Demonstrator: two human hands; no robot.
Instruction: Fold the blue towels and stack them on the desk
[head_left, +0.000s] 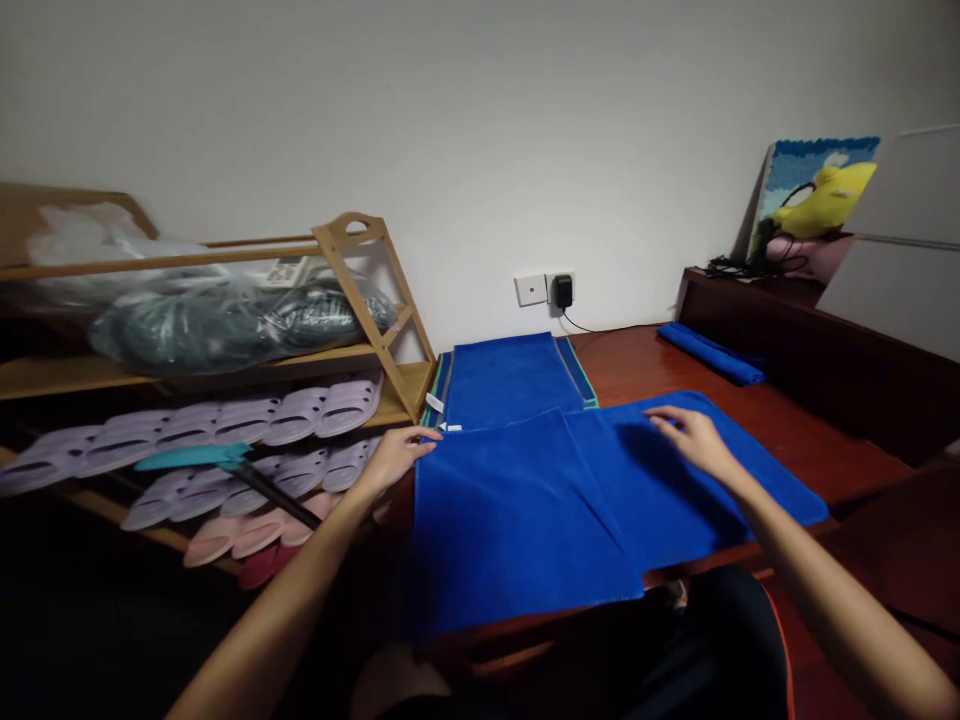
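A wide blue towel (pixel 510 520) lies across the front of the table, its left part folded over so that a layered edge runs down the middle. My left hand (pixel 401 458) is at the towel's upper left corner, fingertips closed on the edge beside a small white tag (pixel 453 428). Over the right half, my right hand (pixel 694 440) is open with fingers apart and casts a shadow on the cloth. Behind is a second flat blue cloth (pixel 510 375), lying on darker cloths with green edging (pixel 586 385).
Left of the table stands a wooden rack (pixel 375 300) with bagged goods (pixel 247 320) and rows of slippers (pixel 300 412). A folded blue cloth (pixel 709 352) lies at the back right of the red-brown table (pixel 622 360). A black plug (pixel 563 291) sits in the wall.
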